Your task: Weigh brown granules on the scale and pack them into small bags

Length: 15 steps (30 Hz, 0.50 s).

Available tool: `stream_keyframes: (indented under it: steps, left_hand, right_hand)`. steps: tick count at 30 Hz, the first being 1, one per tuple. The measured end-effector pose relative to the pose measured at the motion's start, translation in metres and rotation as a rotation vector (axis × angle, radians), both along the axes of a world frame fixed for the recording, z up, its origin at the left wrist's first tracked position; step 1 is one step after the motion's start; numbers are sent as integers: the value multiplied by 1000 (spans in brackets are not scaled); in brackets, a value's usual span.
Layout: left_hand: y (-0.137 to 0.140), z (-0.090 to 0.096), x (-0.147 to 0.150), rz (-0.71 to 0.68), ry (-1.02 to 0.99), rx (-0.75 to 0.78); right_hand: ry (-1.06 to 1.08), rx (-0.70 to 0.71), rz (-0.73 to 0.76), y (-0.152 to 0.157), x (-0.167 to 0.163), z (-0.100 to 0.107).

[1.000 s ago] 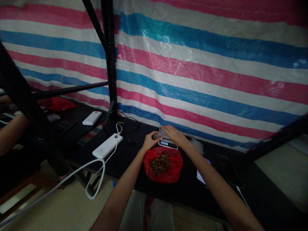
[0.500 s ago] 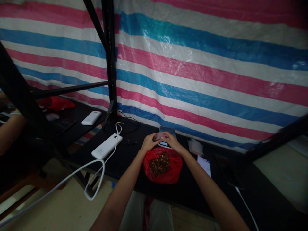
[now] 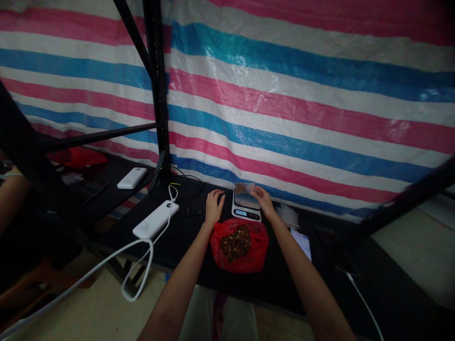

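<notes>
My right hand [image 3: 263, 201] pinches the edge of a small clear plastic bag [image 3: 244, 188] with brownish contents, at the far end of the scale's plate. The digital scale [image 3: 247, 214] has a shiny plate and a lit display, too small to read. Left of the scale, my left hand [image 3: 213, 208] holds nothing, its thumb apart from the fingers. Just in front of the scale lies an open red plastic bag [image 3: 259, 246] filled with small brown pieces [image 3: 235, 244].
A white power bank [image 3: 156, 220] with a white cable lies on the left. Clear plastic bags [image 3: 288, 217], a lit white-screened device [image 3: 301, 243] and a dark phone [image 3: 336, 248] are on the right. Another person's arm [image 3: 14, 199] shows beyond the black frame [image 3: 159, 94].
Both hands were together over the scale, holding the small bag. My left hand has let go and moved left; my right hand has moved right and back with the bag, uncovering the scale.
</notes>
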<state>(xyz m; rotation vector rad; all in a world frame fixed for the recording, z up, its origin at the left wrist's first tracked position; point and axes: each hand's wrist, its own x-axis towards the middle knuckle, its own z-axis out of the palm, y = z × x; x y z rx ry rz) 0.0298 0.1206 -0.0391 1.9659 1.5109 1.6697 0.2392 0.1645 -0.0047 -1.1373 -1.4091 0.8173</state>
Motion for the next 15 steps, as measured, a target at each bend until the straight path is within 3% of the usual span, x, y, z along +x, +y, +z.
stream_keyframes:
  steps: [10,15]
  left_hand:
    - [5,-9,3,-109,79,-103]
    - [4,-6,3,-134,79,-141]
  right_hand:
    - [-100,-92,-28,-4,38,-14]
    - [-191,-23,-218,-11,51,-6]
